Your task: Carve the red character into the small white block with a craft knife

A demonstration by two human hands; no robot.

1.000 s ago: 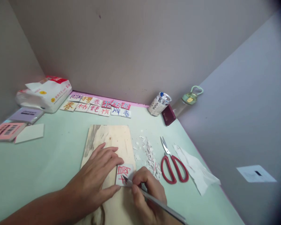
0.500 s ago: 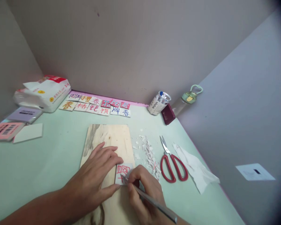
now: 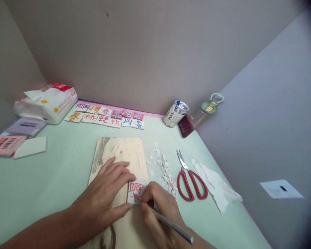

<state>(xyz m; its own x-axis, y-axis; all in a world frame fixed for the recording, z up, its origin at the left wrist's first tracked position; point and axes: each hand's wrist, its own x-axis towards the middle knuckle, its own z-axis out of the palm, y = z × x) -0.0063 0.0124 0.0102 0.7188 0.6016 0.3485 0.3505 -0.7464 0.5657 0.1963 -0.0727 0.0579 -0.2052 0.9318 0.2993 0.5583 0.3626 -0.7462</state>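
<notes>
A small pale square tile (image 3: 133, 188) with a red character lies on a wooden board (image 3: 124, 148). My left hand (image 3: 103, 195) rests spread over the board, its index finger and thumb touching the tile's left edge and corners. With my right hand (image 3: 162, 214) I grip a thin metal carving tool (image 3: 171, 224) like a pen; its tip meets the lower right part of the tile. White shavings (image 3: 164, 169) lie to the right of the board.
Red-handled scissors (image 3: 190, 183) and a crumpled tissue (image 3: 216, 183) lie at right. Lettered tiles (image 3: 90, 118) stand in rows at the back, near a tissue pack (image 3: 52, 103). A tin (image 3: 174, 116), dark red box (image 3: 186, 126) and bottle (image 3: 200, 114) are back right; packets (image 3: 28, 127) at left.
My right hand and the tool have shifted very slightly, with the tip still at the tile. My left hand stays in place.
</notes>
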